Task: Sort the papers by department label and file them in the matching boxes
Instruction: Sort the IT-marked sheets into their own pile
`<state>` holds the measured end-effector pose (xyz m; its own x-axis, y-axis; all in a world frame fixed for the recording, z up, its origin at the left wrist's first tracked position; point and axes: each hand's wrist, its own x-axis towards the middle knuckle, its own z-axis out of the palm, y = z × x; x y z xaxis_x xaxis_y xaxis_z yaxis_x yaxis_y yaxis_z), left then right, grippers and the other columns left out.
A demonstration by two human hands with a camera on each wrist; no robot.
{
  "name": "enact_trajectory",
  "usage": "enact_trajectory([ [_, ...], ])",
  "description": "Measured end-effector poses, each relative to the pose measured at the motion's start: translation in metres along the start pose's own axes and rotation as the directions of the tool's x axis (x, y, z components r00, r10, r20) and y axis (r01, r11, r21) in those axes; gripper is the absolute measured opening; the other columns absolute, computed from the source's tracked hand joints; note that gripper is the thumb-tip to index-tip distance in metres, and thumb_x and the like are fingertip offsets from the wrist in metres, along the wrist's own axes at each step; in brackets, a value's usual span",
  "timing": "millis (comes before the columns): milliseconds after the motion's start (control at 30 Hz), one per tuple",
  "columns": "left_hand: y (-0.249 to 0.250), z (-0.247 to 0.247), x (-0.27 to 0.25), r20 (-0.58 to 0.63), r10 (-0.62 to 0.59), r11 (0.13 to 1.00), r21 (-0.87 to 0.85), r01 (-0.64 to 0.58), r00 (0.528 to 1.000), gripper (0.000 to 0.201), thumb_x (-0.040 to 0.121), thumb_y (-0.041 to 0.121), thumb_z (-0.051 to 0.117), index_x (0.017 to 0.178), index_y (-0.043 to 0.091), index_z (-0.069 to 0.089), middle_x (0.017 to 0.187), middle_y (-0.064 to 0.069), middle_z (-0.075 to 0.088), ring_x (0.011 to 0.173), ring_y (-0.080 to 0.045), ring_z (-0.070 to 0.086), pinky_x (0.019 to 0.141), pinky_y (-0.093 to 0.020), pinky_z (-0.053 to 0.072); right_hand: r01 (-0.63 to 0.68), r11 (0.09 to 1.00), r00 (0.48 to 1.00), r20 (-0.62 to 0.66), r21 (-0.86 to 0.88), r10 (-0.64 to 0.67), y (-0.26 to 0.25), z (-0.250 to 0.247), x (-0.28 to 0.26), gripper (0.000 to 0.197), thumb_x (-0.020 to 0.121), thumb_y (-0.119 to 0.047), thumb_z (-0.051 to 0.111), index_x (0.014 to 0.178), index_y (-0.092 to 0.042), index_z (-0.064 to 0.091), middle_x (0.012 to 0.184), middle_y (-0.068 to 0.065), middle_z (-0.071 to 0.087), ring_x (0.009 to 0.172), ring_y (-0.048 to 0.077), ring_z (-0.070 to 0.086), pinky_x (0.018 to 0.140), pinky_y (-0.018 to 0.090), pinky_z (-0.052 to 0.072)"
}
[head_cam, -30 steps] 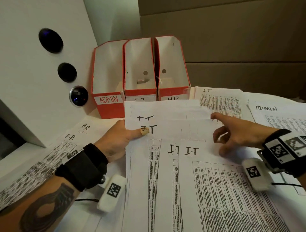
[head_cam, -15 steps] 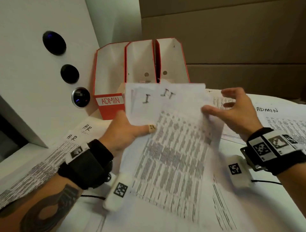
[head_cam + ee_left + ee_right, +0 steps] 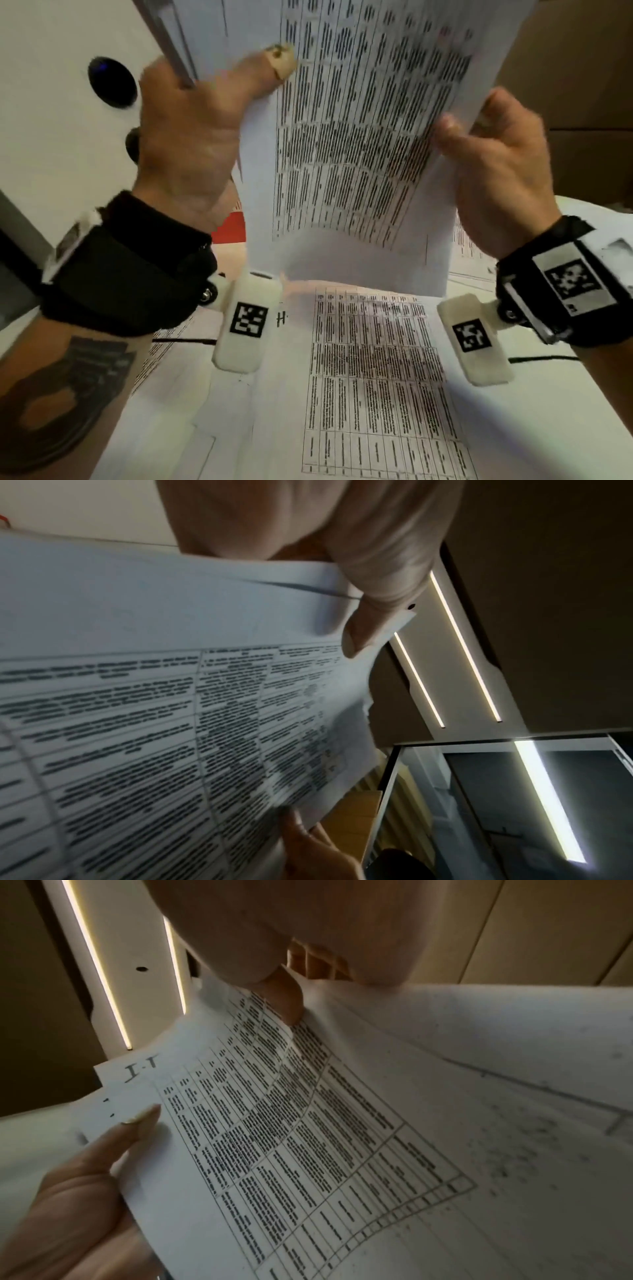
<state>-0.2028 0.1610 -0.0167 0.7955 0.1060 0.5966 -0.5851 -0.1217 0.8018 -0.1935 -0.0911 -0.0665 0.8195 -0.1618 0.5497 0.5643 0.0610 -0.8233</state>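
A stack of printed papers [image 3: 363,120] stands upright close in front of the head camera, held in both hands. My left hand [image 3: 219,92] grips its left edge with the thumb across the front. My right hand [image 3: 479,126] pinches the right edge. In the right wrist view the top sheet of these papers [image 3: 308,1137] carries a handwritten "I.T" label [image 3: 142,1069]. The left wrist view shows my left thumb pressed on the same papers [image 3: 171,723]. The sorting boxes are hidden apart from a red sliver of one box [image 3: 231,226] behind my left hand.
More printed sheets [image 3: 370,377] lie spread over the table below my hands. A white cabinet [image 3: 51,102] with dark round knobs stands at the left. Brown wall panels [image 3: 582,85] rise at the right.
The IT papers came off the table and now stand raised upright. Both hands rose with them, the right moving from the top edge to the right edge. The boxes became covered.
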Motion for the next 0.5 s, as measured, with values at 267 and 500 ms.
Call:
enact_trajectory([
  [267,-0.072,0.006,-0.034,-0.044,-0.176,0.981,-0.09,0.171,0.983,0.078,0.063,0.05,0.1,0.12,0.004,0.07,0.122,-0.007,0.071,0.121,-0.033,0.069,0.114,-0.054,0.049,-0.143,0.975,0.988,0.037,-0.17,0.151,0.04,-0.005,-0.027,0.038,0.095,0.003,0.065,0.13,-0.011,0.059,0.127,0.004,0.07,0.115,0.02,0.07,0.098,0.048,0.059],
  [500,-0.051,0.001,-0.018,0.057,-0.087,0.972,-0.213,0.098,0.995,0.042,0.086,0.01,0.082,0.127,0.006,0.072,0.12,-0.01,0.078,0.114,-0.029,0.074,0.1,-0.051,0.06,-0.105,0.988,0.994,0.028,-0.113,0.108,0.02,-0.002,-0.013,0.041,0.087,-0.017,0.069,0.126,-0.012,0.055,0.123,0.003,0.072,0.109,0.018,0.073,0.092,0.045,0.061],
])
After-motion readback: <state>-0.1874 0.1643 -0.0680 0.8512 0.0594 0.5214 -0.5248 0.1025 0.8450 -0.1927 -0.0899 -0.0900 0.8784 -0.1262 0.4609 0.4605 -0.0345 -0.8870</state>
